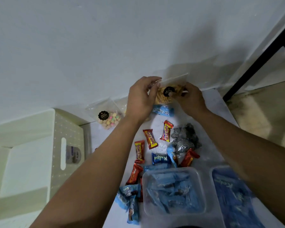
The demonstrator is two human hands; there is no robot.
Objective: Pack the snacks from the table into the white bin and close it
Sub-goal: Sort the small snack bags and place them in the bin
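Both my hands reach to the table's far edge; my left hand and right hand pinch a clear bag of golden crisps by its sides, likely to lift it; the white bin waits open, left.

Both my arms reach forward, forearms bare, wrists nearly straight and converging toward the far edge. My left hand is raised with the back facing up toward me, fingers curled inward and the thumb pressing toward the fingertips in a pinch. My right hand sits just beside it, also back-up, fingers bent down and closed in a grasp. The two hands are near each other, not touching, knuckles angled toward one another
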